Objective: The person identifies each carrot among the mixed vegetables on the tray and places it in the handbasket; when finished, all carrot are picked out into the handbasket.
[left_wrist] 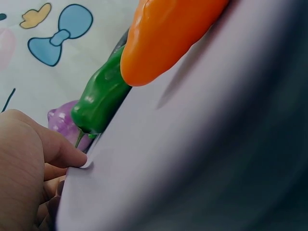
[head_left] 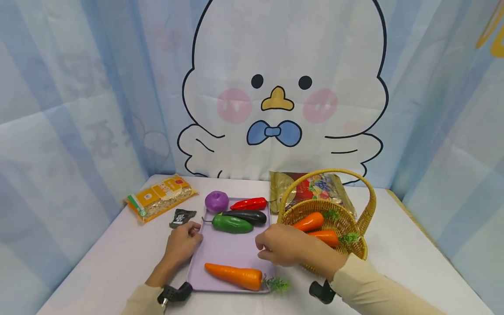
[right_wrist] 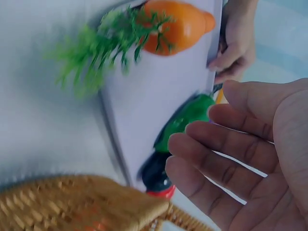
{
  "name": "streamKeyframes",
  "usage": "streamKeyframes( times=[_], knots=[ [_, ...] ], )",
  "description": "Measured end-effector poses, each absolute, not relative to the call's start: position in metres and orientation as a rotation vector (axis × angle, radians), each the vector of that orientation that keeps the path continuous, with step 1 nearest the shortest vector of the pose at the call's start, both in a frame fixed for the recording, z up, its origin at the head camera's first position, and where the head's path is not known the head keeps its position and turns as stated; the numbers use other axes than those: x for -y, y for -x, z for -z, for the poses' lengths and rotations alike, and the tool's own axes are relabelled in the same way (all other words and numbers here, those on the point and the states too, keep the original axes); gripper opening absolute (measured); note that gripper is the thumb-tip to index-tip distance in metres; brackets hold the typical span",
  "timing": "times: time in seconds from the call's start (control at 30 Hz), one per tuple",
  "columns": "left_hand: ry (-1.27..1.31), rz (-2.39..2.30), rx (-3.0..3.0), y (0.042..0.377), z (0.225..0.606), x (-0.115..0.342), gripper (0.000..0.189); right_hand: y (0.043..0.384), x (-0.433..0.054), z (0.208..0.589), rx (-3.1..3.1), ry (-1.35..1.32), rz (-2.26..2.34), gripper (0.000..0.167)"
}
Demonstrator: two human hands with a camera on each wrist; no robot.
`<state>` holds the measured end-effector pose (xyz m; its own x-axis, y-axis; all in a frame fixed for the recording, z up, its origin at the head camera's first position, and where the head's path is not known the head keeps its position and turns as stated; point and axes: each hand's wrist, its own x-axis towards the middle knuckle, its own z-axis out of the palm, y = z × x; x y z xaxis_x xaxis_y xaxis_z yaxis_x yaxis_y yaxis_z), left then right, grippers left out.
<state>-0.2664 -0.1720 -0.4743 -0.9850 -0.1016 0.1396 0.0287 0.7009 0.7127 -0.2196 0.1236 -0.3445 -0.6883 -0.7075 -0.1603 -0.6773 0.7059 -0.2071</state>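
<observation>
My left hand (head_left: 183,240) pinches the left edge of a lilac tray (head_left: 228,249), thumb (left_wrist: 72,154) over the rim. My right hand (head_left: 281,245) hovers above the tray's right side, holding nothing, its fingers (right_wrist: 202,154) loosely bent. An orange carrot (head_left: 236,276) with green leaves lies along the tray's near end. Toward the far end lie a green pepper (head_left: 232,224), a dark eggplant (head_left: 250,216), a red chili pepper (head_left: 249,204) and a purple onion-like vegetable (head_left: 216,201). Beneath my right forearm stands a wicker basket (head_left: 364,251) holding carrots (head_left: 309,222).
The basket's tall handle (head_left: 370,205) arches up on the right. Behind it lies a gold and red package (head_left: 281,181). A yellow food bag (head_left: 161,197) and a small black packet (head_left: 182,217) lie left of the tray. Curtains (head_left: 78,131) surround the white table (head_left: 110,258).
</observation>
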Motion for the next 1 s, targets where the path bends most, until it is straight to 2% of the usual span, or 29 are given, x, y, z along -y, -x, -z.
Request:
streamKeyframes(
  times=[0.4,0.87,1.0],
  knots=[
    [-0.051,1.162,2.736,0.265,0.472,0.172,0.031,0.212,-0.097,0.362,-2.570,1.054,0.205,0.017],
    [-0.046,1.160,2.737,0.264,0.471,0.171,0.031,0.206,-0.089,0.375,-2.546,1.018,0.150,0.029],
    [-0.049,1.155,2.733,0.263,0.471,0.172,0.031,0.204,-0.085,0.377,-2.567,1.027,0.095,0.025]
  ],
)
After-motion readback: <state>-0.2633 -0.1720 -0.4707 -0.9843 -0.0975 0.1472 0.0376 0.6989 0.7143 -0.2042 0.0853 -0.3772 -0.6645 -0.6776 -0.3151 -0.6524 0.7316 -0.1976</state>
